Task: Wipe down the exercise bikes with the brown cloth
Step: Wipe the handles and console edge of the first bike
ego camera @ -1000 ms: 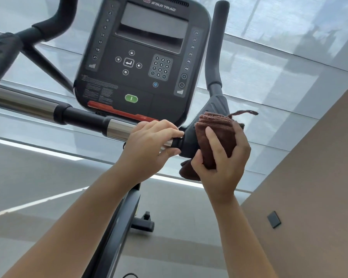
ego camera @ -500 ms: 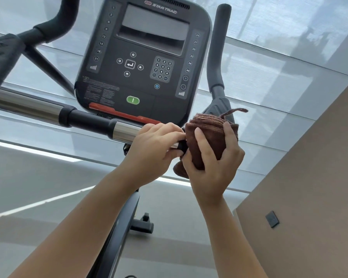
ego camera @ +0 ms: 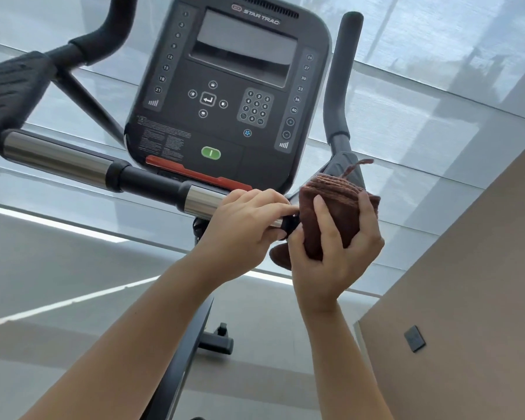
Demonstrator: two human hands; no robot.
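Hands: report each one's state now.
Left hand: curled around the chrome handlebar.
Right hand: holding the folded brown cloth.

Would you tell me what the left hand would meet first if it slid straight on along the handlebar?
Probably the brown cloth in the right hand, just past the left hand on the handlebar.

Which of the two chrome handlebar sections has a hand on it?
The right chrome section, below the console's red strip: the left hand grips its end. The left chrome section, beyond the black sleeve, is untouched. The right hand holds the brown cloth.
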